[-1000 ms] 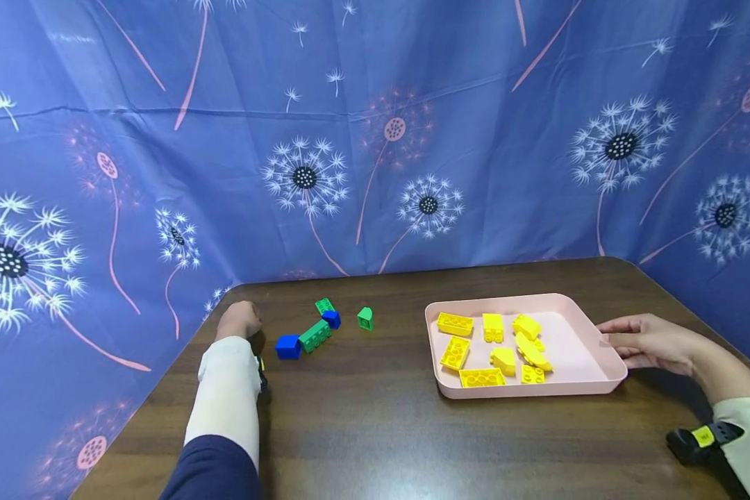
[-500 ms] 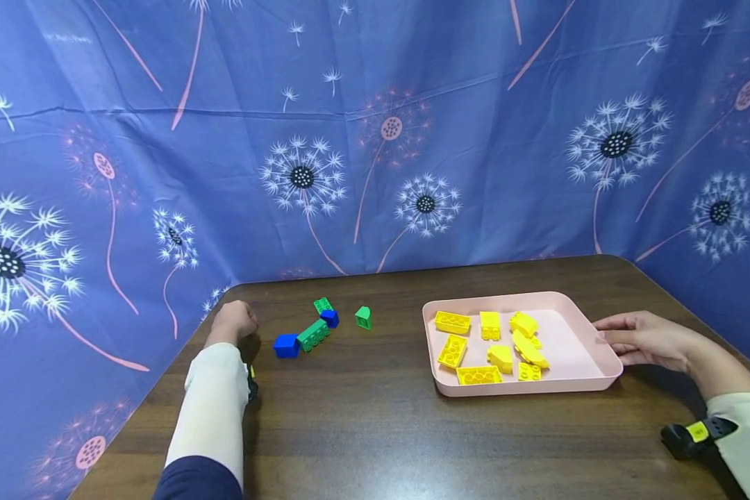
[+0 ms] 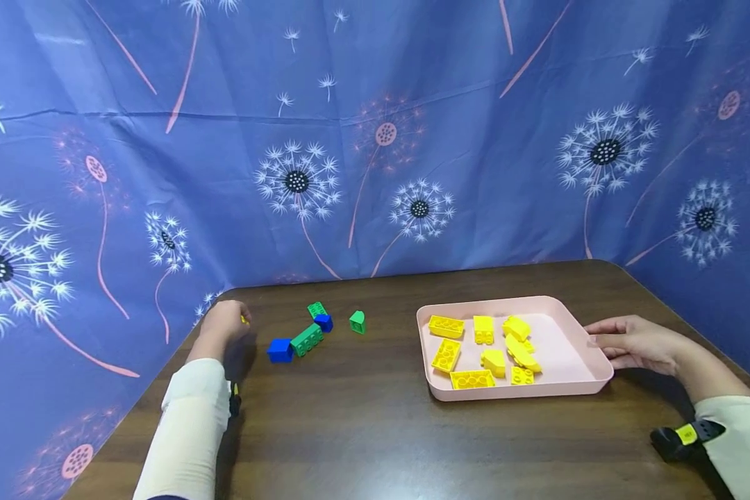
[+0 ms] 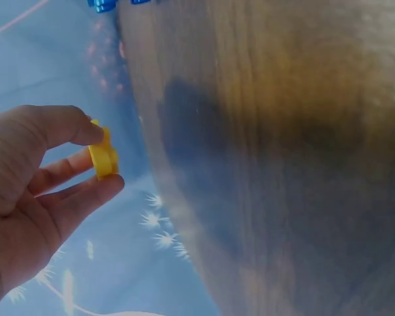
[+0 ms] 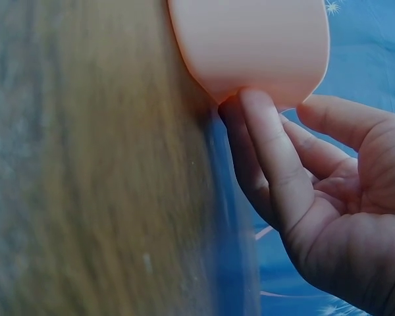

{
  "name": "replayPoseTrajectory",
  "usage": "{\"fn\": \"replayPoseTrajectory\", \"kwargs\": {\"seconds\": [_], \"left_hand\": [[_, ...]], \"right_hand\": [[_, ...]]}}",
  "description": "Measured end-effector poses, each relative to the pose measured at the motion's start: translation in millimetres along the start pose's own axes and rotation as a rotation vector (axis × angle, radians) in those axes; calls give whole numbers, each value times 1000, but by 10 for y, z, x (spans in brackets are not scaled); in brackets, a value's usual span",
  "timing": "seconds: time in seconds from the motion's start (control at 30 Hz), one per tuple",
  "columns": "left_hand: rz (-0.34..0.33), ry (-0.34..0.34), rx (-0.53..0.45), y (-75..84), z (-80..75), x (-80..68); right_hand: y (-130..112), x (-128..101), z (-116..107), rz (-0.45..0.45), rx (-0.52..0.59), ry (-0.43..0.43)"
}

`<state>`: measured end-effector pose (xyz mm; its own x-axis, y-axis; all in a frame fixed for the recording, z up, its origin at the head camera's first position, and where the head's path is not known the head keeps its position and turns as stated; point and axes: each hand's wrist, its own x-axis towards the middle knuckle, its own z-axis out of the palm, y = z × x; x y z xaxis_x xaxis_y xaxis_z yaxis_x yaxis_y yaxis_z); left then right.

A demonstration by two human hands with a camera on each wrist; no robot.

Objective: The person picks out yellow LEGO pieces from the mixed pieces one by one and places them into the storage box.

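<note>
Left hand (image 3: 225, 323) at the desk's (image 3: 362, 430) far-left corner, thumb and forefinger pinching a small yellow brick (image 4: 104, 155) (barely visible from the head view). Right hand (image 3: 631, 343) grips the pink tray's (image 3: 575, 380) right rim, fingers against its outer wall; yellow bricks (image 3: 484, 344) inside.
</note>
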<state>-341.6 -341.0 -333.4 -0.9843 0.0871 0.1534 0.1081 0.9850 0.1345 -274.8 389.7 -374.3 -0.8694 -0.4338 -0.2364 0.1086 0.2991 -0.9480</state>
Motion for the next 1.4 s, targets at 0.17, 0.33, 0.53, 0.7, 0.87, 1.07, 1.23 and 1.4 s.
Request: {"fn": "replayPoseTrajectory", "kwargs": {"seconds": [0.17,0.33,0.53,0.7,0.87,1.07,1.23,1.4], "left_hand": [[82,35,30,26,-28,-93],[177,108,53,197,-78,-113],[289,176,57,499,-169,-148],[366,200,25,769,-201,-166],[437,191,-16,1039,-195,-185],[522,172,-63,1362,-189,-203],[615,127,-102,1634,-177,-184],[748,81,-125,1932,-142,-144]], "right_hand": [[4,35,48,-7,12,-10],[13,9,29,2,3,5],[-6,-27,21,8,5,18],[-9,-31,20,17,-2,29],[-1,-24,32,20,-9,34],[7,-19,26,6,14,15],[5,-14,26,7,14,20],[1,-17,27,13,12,28]]}}
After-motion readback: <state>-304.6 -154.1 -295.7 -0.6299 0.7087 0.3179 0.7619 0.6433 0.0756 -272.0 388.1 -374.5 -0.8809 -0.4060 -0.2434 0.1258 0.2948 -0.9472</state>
